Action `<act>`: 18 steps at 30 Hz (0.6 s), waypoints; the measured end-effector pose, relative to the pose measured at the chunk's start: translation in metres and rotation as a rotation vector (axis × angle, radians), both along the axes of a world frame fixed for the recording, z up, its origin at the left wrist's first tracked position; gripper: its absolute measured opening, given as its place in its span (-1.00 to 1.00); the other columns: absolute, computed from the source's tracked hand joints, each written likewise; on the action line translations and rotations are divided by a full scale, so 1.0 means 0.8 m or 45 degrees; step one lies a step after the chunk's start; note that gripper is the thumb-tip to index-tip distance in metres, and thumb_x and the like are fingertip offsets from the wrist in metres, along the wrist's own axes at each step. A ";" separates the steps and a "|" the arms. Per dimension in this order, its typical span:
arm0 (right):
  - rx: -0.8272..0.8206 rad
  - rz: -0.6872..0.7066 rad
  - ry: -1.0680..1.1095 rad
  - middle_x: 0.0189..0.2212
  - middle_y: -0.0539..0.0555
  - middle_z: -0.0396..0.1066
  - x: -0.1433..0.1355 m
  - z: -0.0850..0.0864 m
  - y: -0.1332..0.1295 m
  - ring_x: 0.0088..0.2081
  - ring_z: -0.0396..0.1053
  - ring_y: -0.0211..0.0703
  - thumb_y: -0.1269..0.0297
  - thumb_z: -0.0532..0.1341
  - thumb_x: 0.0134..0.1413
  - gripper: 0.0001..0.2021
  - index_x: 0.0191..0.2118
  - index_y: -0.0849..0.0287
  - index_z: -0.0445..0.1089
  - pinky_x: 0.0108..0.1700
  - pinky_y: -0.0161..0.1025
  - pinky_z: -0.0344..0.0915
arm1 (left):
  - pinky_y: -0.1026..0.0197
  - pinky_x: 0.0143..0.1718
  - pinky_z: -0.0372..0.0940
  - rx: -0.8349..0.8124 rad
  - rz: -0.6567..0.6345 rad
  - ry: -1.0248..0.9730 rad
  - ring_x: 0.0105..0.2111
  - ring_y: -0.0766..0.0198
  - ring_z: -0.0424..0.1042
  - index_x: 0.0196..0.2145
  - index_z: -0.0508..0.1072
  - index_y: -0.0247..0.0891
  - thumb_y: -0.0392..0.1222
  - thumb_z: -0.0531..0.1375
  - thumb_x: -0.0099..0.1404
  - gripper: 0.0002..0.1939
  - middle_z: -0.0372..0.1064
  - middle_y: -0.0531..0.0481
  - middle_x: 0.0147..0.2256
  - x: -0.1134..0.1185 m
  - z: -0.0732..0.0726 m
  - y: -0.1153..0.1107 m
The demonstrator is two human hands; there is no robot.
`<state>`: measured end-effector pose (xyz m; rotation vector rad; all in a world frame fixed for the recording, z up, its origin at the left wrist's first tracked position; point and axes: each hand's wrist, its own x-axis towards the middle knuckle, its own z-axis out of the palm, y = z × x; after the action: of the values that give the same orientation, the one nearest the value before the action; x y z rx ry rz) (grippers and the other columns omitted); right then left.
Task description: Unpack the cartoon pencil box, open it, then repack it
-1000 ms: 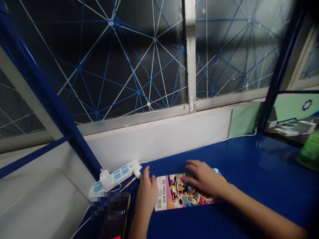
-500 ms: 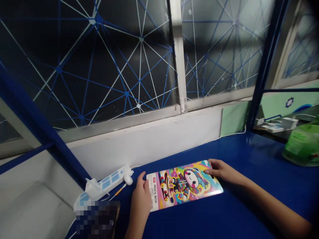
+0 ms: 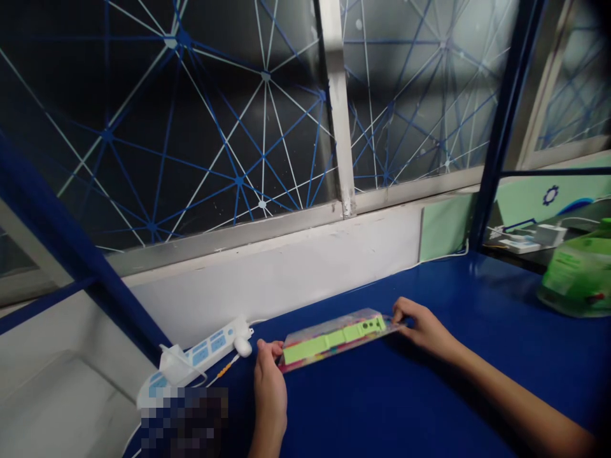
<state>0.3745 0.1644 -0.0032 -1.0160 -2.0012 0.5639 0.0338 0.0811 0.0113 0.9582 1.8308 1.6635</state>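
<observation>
Pencil box (image 3: 334, 338), flat a moment ago, now tipped apparently onto its long edge.

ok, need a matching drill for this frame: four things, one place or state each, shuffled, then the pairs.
1. pencil box
2. power strip
3. green bag
4. left hand

a. far right of the desk
b. tipped up on its long edge
c. by the wall, left of the box
d. at the box's left end

Pairs: 1-b, 2-c, 3-a, 4-d

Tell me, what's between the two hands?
The pencil box, tipped up on its edge, spans between the left hand and right hand in the head view.
</observation>
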 end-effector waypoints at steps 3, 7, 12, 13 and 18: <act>-0.055 0.156 -0.134 -0.32 0.02 0.36 -0.007 0.001 -0.008 -0.30 0.34 -0.12 0.06 0.34 0.05 -0.76 -0.37 0.09 0.36 -0.21 -0.21 0.28 | -0.02 -0.05 0.34 -0.068 -0.012 0.063 -0.16 0.06 0.49 -0.37 0.36 -0.17 0.36 -0.08 0.28 -0.46 0.49 -0.06 -0.27 -0.007 0.000 0.002; -0.134 0.238 -0.288 -0.17 0.06 0.37 -0.007 0.000 -0.014 -0.11 0.34 0.03 -0.09 0.48 -0.22 -0.46 -0.14 0.08 0.41 0.02 -0.06 0.27 | -0.01 -0.08 0.34 -0.152 -0.088 0.255 -0.18 0.03 0.48 -0.20 0.37 -0.18 0.27 0.08 0.19 -0.53 0.47 -0.09 -0.22 -0.018 0.001 0.003; -0.236 0.234 -0.498 0.11 0.18 0.25 0.003 0.000 -0.012 0.17 0.16 0.30 -0.22 0.48 -0.37 -0.11 0.15 0.04 0.32 0.30 0.27 -0.12 | -0.05 0.03 0.28 -0.259 -0.212 0.571 -0.09 -0.01 0.47 0.09 0.27 -0.26 0.22 0.02 0.23 -0.38 0.29 -0.32 0.13 -0.018 0.000 0.000; -0.260 0.214 -0.502 0.13 0.19 0.24 0.003 0.000 -0.012 0.19 0.14 0.32 -0.23 0.47 -0.35 -0.09 0.18 0.04 0.30 0.31 0.29 -0.16 | -0.09 0.08 0.24 -0.291 -0.243 0.631 -0.01 -0.08 0.44 0.13 0.26 -0.31 0.22 0.00 0.25 -0.34 0.26 -0.37 0.16 -0.017 0.000 -0.001; -0.235 0.053 -0.476 0.17 0.26 0.26 -0.012 0.006 -0.017 0.20 0.13 0.32 -0.27 0.42 -0.25 -0.05 0.25 0.10 0.26 0.27 0.24 -0.01 | -0.22 0.17 0.09 -0.410 -0.458 0.862 0.18 -0.24 0.27 0.25 0.24 -0.33 0.19 0.17 0.18 -0.21 0.34 -0.36 0.15 -0.014 0.001 -0.011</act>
<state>0.3647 0.1507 0.0012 -1.2689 -2.3337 0.6264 0.0227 0.0723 0.0118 1.7117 2.0720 0.8393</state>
